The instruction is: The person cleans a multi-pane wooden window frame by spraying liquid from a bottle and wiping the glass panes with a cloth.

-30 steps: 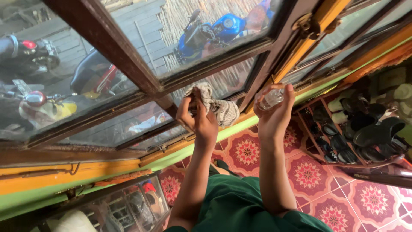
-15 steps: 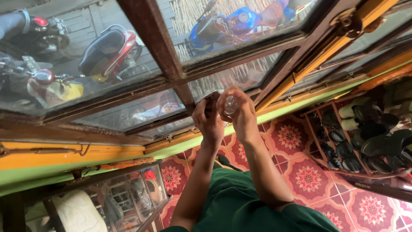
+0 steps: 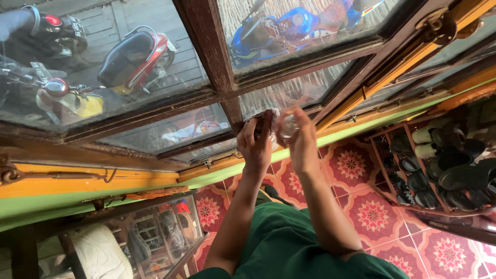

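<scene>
- The right hand (image 3: 299,137) grips a small clear bottle (image 3: 287,125), fingers wrapped around it; a second ago it was held apart to the right, and it has since come in against the left hand.
- The left hand (image 3: 257,144) is closed on a bunched cloth (image 3: 267,123), which hung loose a second ago and now barely shows.
- With both hands meeting, the bottle looks aimed at the cloth, likely wetting it.
- The bottle is see-through, partly hidden by fingers, just before the brown window frame (image 3: 206,41).
- Below lie patterned red floor tiles (image 3: 372,214).
</scene>
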